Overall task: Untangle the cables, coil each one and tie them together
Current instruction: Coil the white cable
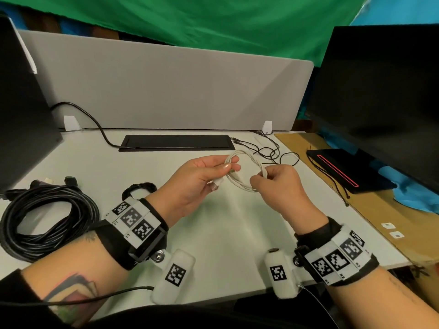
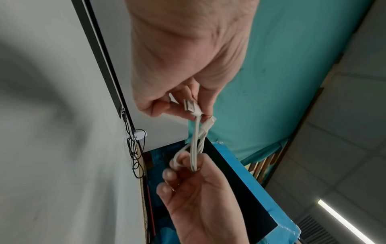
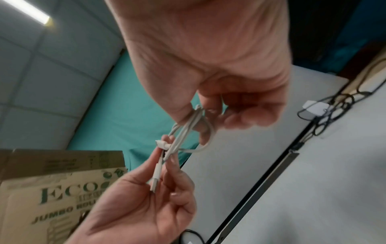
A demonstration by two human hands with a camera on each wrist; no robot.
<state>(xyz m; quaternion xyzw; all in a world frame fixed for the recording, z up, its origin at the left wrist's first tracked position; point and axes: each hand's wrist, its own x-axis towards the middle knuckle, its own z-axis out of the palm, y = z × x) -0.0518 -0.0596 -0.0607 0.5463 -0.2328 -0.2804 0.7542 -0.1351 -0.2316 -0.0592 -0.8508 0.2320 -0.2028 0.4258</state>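
Note:
A thin white cable (image 1: 240, 184) hangs in a small coil between both hands above the white desk (image 1: 213, 233). My left hand (image 1: 202, 179) pinches the coil's left side together with the white plug ends (image 2: 191, 108). My right hand (image 1: 273, 181) pinches the coil's right side, where the strands (image 3: 188, 125) bunch under its fingertips. A large coil of black cable (image 1: 45, 217) lies on the desk at the left. A smaller black coil (image 1: 139, 189) lies behind my left wrist. Thin black wires (image 1: 268, 149) lie loose beyond the hands.
A black strip (image 1: 177, 143) is set in the desk in front of a grey divider panel (image 1: 166, 91). A dark monitor (image 1: 384, 96) with a black base (image 1: 344, 172) stands at the right. Another dark screen (image 1: 21, 110) is at the left.

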